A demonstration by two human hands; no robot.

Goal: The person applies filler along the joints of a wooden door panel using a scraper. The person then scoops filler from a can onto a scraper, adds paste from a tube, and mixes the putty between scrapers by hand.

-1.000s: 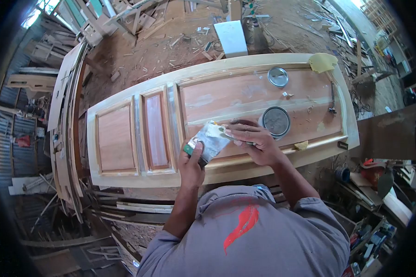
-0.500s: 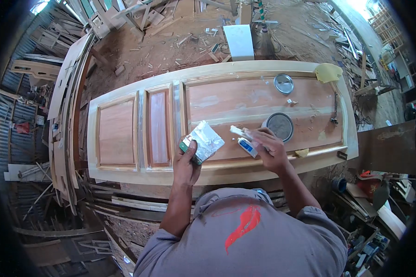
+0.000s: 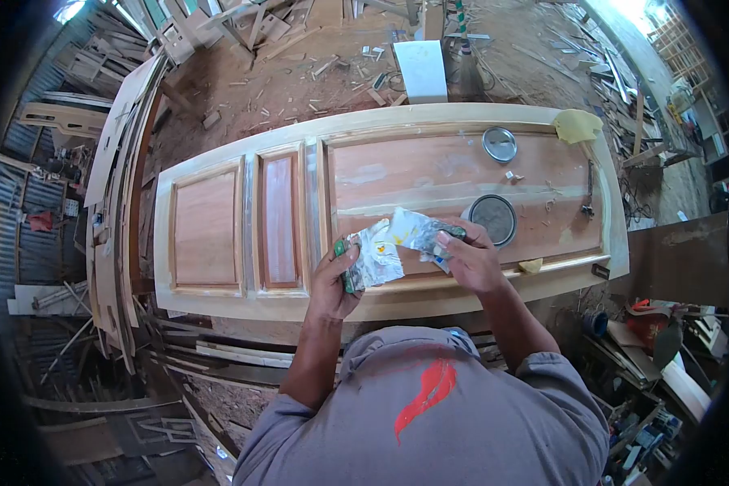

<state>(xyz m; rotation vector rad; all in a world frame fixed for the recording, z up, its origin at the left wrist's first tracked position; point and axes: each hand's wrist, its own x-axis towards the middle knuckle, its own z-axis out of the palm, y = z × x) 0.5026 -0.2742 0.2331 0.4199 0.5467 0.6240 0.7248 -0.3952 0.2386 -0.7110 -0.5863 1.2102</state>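
My left hand (image 3: 334,285) is closed around the green edge of a flat putty scraper (image 3: 383,267), whose face carries white paste and a small yellow dab. Between the fingers of my right hand (image 3: 475,257) is a second green-edged putty scraper (image 3: 414,230), smeared with white. The two blades meet or overlap above a panelled wooden door (image 3: 364,178). A blue-and-white tube (image 3: 441,263) lies under my right hand, mostly hidden. Just beyond that hand stands an open can (image 3: 492,220) with grey contents.
A round metal lid (image 3: 500,145) and a small white cap (image 3: 510,176) lie on the door. Yellow sandpaper (image 3: 577,126) sits at its far right corner. Boards (image 3: 117,178) lean along the left side. Wood scraps cover the ground beyond.
My right hand has let go of the small white piece and now holds a second scraper. The left scraper has tilted, showing paste with a yellow dab, and the two blades have come together.
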